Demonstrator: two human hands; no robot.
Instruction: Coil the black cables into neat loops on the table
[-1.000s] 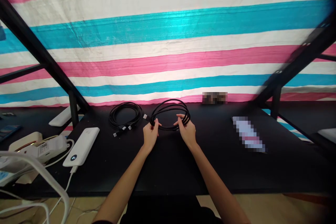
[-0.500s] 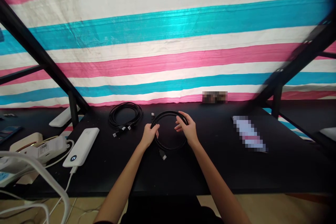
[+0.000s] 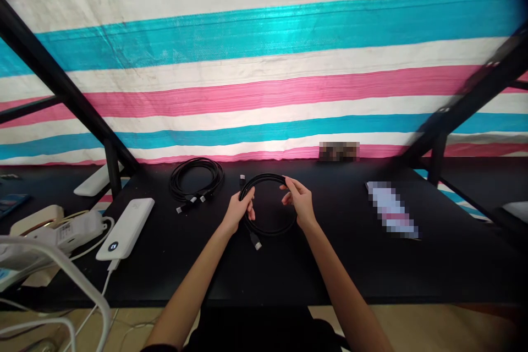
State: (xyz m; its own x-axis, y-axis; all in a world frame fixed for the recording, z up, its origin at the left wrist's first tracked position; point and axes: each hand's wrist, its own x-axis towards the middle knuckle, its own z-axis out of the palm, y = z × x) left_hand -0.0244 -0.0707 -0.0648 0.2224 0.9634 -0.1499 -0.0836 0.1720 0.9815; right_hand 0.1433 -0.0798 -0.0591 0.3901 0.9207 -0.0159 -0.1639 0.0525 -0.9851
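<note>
A black cable (image 3: 270,231) is wound into a round coil over the black table. My left hand (image 3: 240,208) grips the coil's left side, thumb on top. At its upper right, my right hand (image 3: 300,201) pinches the coil between thumb and fingers. One plug (image 3: 242,180) sticks up beside the coil's upper left, and another plug (image 3: 256,242) points down below it. To the left lies a second coil of black cable (image 3: 173,181), with several light-tipped plugs at its lower edge.
A white power bank (image 3: 130,225) with a cable lies on the left, beside a power strip (image 3: 80,231) and thick white cords (image 3: 78,275). A blurred flat item (image 3: 391,212) is at right. Black frame bars (image 3: 70,99) slant up on both sides.
My right hand has moved slightly right and down, and its fingers have closed on the coil's upper right. My left hand has shifted slightly right. The view has shifted a little.
</note>
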